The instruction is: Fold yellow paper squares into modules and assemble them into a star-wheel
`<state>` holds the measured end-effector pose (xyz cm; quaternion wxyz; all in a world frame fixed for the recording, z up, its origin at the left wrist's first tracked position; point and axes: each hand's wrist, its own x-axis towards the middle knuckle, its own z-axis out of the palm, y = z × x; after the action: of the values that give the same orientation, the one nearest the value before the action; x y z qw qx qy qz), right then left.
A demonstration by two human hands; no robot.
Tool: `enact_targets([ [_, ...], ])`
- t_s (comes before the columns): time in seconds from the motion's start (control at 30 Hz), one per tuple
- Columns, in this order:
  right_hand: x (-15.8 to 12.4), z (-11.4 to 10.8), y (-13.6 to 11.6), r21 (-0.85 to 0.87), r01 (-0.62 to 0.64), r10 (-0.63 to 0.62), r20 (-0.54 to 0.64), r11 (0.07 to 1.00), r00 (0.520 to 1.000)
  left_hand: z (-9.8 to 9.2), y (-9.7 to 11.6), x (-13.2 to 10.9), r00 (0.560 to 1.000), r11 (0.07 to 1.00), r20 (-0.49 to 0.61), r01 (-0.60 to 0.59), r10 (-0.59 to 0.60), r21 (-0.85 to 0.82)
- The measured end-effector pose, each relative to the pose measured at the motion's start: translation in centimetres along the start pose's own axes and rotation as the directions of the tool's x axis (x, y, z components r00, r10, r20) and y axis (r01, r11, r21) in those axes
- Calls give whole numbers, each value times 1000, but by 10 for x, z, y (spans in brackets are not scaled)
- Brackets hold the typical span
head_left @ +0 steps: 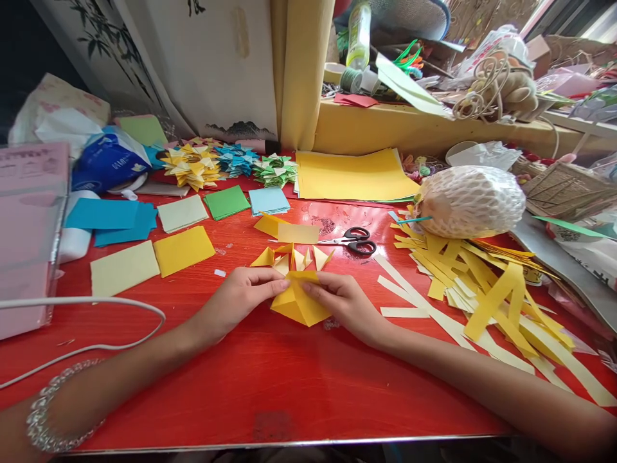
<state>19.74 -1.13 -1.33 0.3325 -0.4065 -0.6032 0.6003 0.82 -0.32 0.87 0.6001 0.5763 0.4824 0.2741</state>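
Note:
Between my two hands is a partly folded piece of yellow paper (304, 303), held just above the red table. My left hand (245, 296) pinches its upper left edge between thumb and fingers. At its upper right, my right hand (344, 299) grips it the same way, thumb on the near face. Just beyond my fingers stand several small folded paper pieces (322, 258) in yellow and cream. Past those lie a cream paper rectangle (299, 233) and black-handled scissors (359, 242), blades pointing left.
Stacks of blue (108, 215), green (226, 202) and yellow paper (184, 251) lie to the left. Folded paper stars (190, 166) and large yellow sheets (354, 175) are at the back. Cut strips (482, 302) and a net-wrapped bundle (475, 200) fill the right. A white cable (96, 347) crosses the left.

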Motion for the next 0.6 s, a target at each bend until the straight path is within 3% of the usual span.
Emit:
enact_targets([
  [0.33,1,1,-2,54,-16,17,-23,998,1000,1,0,0,998,999,-44,-33,34,32],
  [0.5,0,1,-1,32,77,-72,-146,997,987,1,-1,-2,996,999,-84,-27,25,-22],
  [0.6,-3,1,-1,-77,147,-157,-137,986,978,1,-1,-2,997,996,-78,-9,1,-93],
])
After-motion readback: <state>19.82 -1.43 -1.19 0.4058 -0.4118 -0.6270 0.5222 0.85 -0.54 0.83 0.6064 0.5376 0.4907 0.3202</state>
